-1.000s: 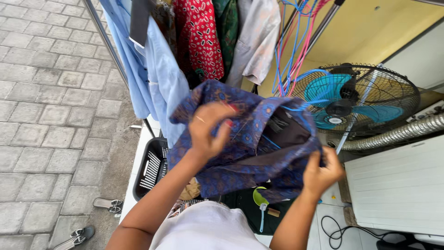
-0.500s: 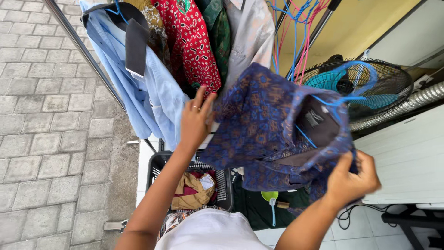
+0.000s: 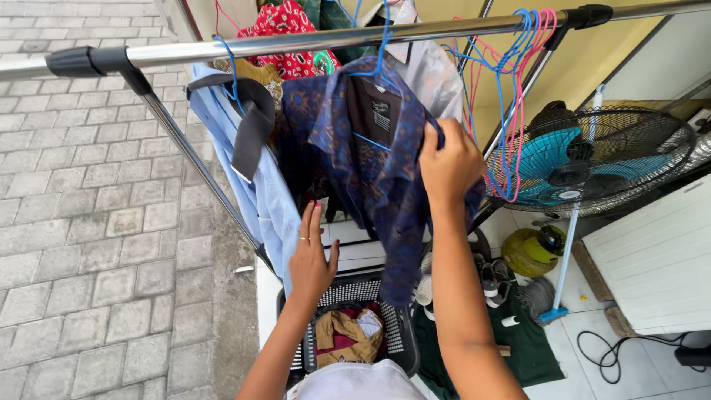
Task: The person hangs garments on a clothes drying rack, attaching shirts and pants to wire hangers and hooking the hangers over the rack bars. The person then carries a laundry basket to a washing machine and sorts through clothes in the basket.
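Note:
A dark blue patterned shirt [image 3: 370, 170] hangs on a blue hanger [image 3: 378, 59] from the metal rail [image 3: 296, 41] of a clothes rack. My right hand [image 3: 448, 163] grips the shirt's right shoulder. Lower down, my left hand [image 3: 311, 255] is spread with fingers apart beside the shirt's left edge, close to a light blue shirt [image 3: 259, 192]. Below both hands stands a black laundry basket [image 3: 396, 348] with brown and red clothes in it.
A red patterned garment [image 3: 285, 22] and a white one [image 3: 437, 74] hang behind. Empty pink and blue hangers [image 3: 518, 89] crowd the rail's right end. A standing fan [image 3: 585, 159], a mop [image 3: 559, 274], shoes and a white cabinet [image 3: 659, 259] are at the right. Paving lies left.
The blue shirt went up from my hands onto the rail and now hangs there. My left hand let go and dropped lower; my right hand moved up to the shoulder.

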### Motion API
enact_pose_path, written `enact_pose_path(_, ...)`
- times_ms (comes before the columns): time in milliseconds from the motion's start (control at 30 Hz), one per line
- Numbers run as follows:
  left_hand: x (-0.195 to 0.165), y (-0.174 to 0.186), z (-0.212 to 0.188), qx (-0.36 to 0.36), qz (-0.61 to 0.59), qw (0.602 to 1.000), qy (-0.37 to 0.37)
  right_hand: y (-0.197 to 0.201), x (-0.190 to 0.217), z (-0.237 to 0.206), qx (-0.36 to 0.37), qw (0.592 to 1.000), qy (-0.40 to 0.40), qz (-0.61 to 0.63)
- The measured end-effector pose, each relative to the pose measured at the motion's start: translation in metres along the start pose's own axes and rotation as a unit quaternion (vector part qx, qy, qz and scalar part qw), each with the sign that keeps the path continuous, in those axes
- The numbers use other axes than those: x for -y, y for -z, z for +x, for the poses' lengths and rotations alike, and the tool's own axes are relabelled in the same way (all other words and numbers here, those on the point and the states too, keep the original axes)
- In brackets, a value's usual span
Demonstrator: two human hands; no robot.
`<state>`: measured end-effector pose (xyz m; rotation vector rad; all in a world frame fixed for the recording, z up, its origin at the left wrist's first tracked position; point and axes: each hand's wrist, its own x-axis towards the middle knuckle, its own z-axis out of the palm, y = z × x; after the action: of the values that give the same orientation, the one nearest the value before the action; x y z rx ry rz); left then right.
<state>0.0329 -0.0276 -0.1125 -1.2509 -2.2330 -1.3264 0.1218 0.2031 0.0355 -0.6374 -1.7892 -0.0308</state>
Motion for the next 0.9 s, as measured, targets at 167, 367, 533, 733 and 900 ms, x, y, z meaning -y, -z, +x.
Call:
enact_pose_path(167, 0.004, 0.010, -0.005, 0.001, -0.023, 1.000, -0.021, -0.030, -0.002, 0.017, 0.072, 0.996, -0.056, -0.012)
enact_pose_path(367, 0.015, -0.007, -0.013, 0.057, -0.117, 0.991, 0.001, -0.036, -0.030, 0.019, 0.168, 0.985, 0.000, 0.037)
enact_pose_path(533, 0.034, -0.038, 0.001, 0.052, -0.146, 0.988, 0.016, -0.032, -0.038, 0.051, 0.223, 0.973, -0.002, -0.053)
enact_pose_path(733, 0.051, -0.070, 0.034, 0.090, -0.036, 0.995, 0.016, -0.039, -0.047, 0.070, 0.167, 0.980, 0.104, 0.001)
enact_pose_path(900, 0.042, -0.110, 0.067, 0.041, -0.142, 0.989, 0.011, -0.039, -0.063, 0.055, 0.283, 0.956, 0.055, 0.061)
